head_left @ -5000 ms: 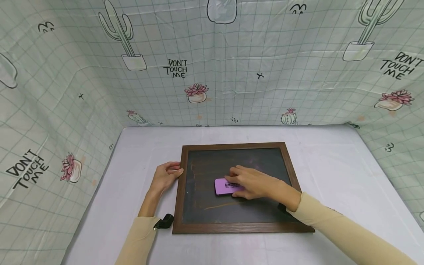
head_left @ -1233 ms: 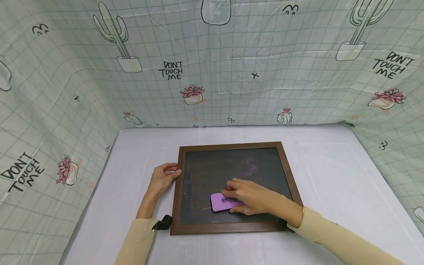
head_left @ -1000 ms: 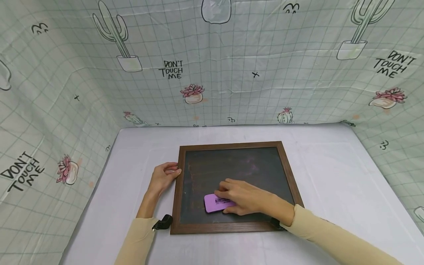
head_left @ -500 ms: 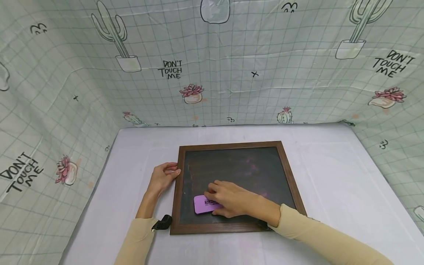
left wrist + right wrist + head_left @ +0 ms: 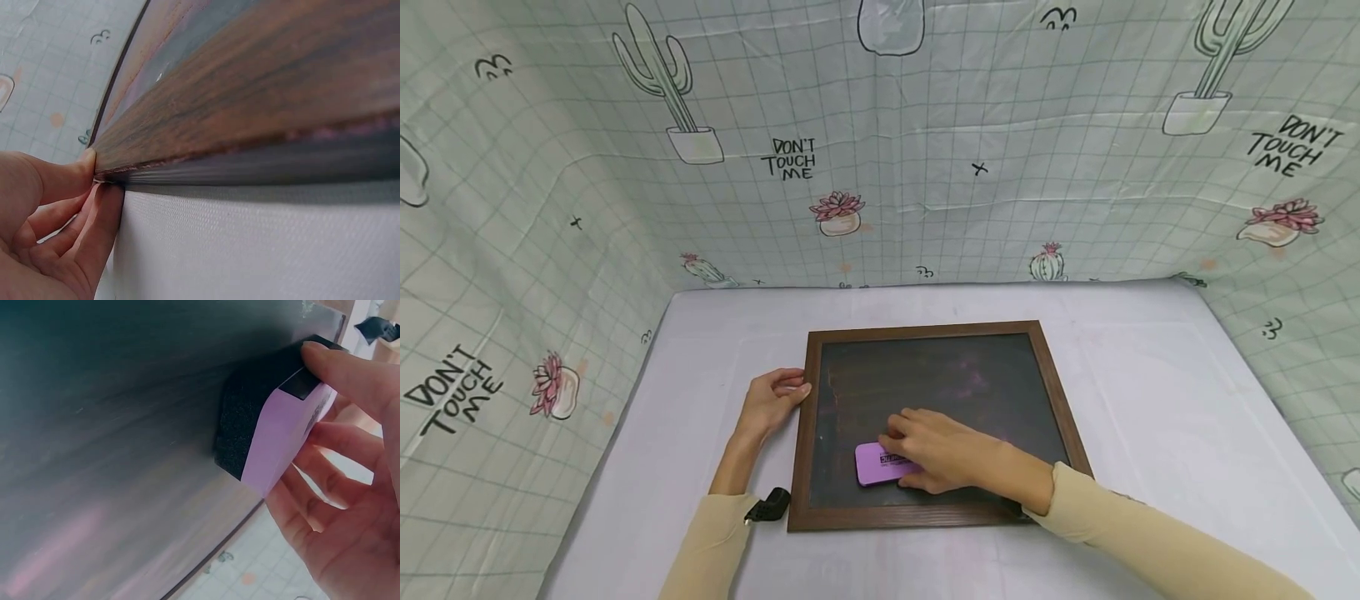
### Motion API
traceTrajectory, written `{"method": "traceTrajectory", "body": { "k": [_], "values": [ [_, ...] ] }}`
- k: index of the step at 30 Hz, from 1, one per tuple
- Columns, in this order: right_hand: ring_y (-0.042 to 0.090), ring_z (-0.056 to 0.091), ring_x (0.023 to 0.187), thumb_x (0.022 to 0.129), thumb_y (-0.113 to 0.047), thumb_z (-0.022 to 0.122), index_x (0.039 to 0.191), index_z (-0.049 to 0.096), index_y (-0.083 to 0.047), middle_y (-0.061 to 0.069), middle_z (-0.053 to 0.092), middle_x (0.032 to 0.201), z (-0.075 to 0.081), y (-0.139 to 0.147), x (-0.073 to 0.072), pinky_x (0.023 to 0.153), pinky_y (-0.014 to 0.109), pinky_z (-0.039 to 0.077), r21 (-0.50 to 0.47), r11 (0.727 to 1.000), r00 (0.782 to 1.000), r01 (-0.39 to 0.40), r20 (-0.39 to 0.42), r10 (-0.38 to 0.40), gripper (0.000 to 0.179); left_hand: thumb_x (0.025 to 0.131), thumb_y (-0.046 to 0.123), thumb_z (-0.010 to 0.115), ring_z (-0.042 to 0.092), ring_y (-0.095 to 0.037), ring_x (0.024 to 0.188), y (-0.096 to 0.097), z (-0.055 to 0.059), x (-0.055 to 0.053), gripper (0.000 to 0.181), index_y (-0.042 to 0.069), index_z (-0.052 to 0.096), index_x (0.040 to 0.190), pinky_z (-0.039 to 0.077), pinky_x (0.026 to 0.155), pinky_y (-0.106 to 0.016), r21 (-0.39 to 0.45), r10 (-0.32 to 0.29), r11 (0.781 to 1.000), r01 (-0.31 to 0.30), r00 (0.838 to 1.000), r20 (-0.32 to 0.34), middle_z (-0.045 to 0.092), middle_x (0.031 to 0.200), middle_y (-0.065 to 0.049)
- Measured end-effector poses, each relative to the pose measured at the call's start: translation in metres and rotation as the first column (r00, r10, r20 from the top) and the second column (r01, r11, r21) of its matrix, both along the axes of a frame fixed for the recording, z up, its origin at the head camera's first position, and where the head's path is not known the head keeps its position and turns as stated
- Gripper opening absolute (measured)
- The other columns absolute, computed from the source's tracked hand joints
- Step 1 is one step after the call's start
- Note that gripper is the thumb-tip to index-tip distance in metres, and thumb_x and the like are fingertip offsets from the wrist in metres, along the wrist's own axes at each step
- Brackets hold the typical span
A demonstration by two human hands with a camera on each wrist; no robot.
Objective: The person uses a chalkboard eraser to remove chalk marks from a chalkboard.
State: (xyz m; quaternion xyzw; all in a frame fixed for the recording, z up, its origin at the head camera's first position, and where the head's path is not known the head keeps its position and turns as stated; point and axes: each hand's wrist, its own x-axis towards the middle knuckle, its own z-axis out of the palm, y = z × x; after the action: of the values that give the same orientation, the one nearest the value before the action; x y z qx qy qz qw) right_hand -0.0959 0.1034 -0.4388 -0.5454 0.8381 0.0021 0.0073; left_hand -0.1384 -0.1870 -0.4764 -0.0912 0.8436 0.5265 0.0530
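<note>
A small framed chalkboard (image 5: pixel 925 379) with a dark surface and brown wooden frame lies on the white table. My left hand (image 5: pixel 769 402) pinches the frame's left side; in the left wrist view the thumb (image 5: pixel 69 181) is on the frame's edge and the fingertips reach its lower side. My right hand (image 5: pixel 943 450) grips a purple eraser (image 5: pixel 872 464) with a black felt base, thumb on one side and fingers on the other. In the right wrist view the eraser (image 5: pixel 272 434) rests felt-down against the board. Its right part is hidden by the hand in the head view.
Faint pink smudges (image 5: pixel 966 375) and a thin orange trace (image 5: pixel 833 392) show on the board. White table cloth (image 5: pixel 1157 400) surrounds it. Behind and at the sides hang cactus-print cloth walls (image 5: pixel 917 200). Each wrist carries a black camera mount, the left one (image 5: pixel 769 505) beside the frame.
Over five seconds the eraser moved lower and leftward on the board, and an orange streak near the bottom disappeared. In the last half second it slid slightly right. My left hand stayed put.
</note>
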Motion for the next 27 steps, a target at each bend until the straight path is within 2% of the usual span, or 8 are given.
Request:
{"method": "traceTrajectory", "body": {
  "k": [7,17,21,27],
  "values": [
    [0.016,0.054,0.090,0.089,-0.041,0.080,0.129,0.070,-0.008,0.003,0.063,0.108,0.000,0.016,0.000,0.082,0.028,0.050,-0.013,1.000,1.000,0.016,0.021,-0.016,0.052,0.096,0.007,0.072,0.068,-0.031,0.102,0.000,0.000,0.001,0.036,-0.008,0.065,0.128,0.046,0.079,-0.020,-0.007,-0.002,1.000,0.002,1.000,0.008,0.069,0.118,-0.024],
    [0.019,0.058,0.094,0.088,-0.038,0.083,0.130,0.070,-0.007,0.005,0.063,0.111,0.003,0.040,0.003,0.086,0.032,0.053,-0.019,0.997,0.995,0.076,0.073,-0.074,0.054,0.095,0.006,0.073,0.069,-0.027,0.099,0.000,0.000,0.000,0.036,-0.009,0.065,0.127,0.046,0.076,-0.017,-0.001,0.001,1.000,-0.001,1.000,0.000,0.069,0.118,-0.025],
    [0.023,0.061,0.099,0.087,-0.037,0.083,0.130,0.070,-0.006,0.007,0.064,0.112,0.004,0.050,0.004,0.089,0.037,0.054,-0.020,0.995,0.992,0.095,0.088,-0.093,0.054,0.095,0.005,0.073,0.069,-0.028,0.097,0.001,0.000,0.001,0.036,-0.009,0.065,0.127,0.046,0.075,-0.017,0.004,-0.004,1.000,0.004,1.000,-0.008,0.069,0.117,-0.025],
    [0.028,0.065,0.103,0.087,-0.035,0.083,0.130,0.070,-0.004,0.011,0.064,0.113,0.005,0.064,0.006,0.088,0.041,0.056,-0.027,0.993,0.988,0.118,0.105,-0.115,0.055,0.095,0.005,0.073,0.069,-0.029,0.099,0.000,0.000,0.001,0.036,-0.009,0.065,0.127,0.046,0.076,-0.016,0.007,-0.003,1.000,0.003,1.000,-0.010,0.069,0.117,-0.025]
  ]
}}
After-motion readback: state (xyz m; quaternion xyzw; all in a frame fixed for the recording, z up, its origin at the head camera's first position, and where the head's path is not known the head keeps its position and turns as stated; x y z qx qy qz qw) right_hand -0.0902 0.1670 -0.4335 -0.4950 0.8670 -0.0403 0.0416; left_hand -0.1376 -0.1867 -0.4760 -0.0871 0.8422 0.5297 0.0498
